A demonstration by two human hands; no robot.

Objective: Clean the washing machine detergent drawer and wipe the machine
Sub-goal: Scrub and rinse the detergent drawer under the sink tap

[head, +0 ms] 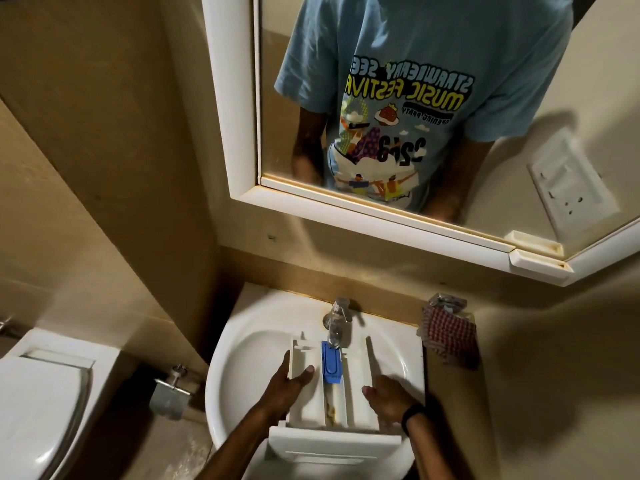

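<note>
White-framed mirror (pixel 363 216): on the wall above the basin, reflects a person in a light blue printed T-shirt; a wall socket plate shows in the glass at right.
Toilet (pixel 41 403): white, lid down, lower left, well apart from the basin.
Basin (pixel 239 348): white ceramic, round bowl, set against the beige wall.
Detergent drawer (pixel 332 396): white plastic, lies lengthwise in the basin, front panel toward the person, back end under the tap. Three compartments. Brownish residue in the middle channel near the front.
Blue insert (pixel 331 362): sits in the middle compartment, at the back half, just below the spout.
Checked cloth (pixel 450 336): red and white, draped over the basin's right rear corner, with a shiny holder just behind it.
Left hand (pixel 289 386): gripping the drawer's left wall, thumb inside the left compartment, fingers outside.
Right hand (pixel 389 396): on the drawer's right wall, fingers curled over the edge, holding it; dark band on the wrist.
Tap (pixel 337 318): chrome, centre rear of the basin, spout over the drawer. Can't tell whether water is running.
Paper holder (pixel 173 389): metal, on the wall between toilet and basin.
</note>
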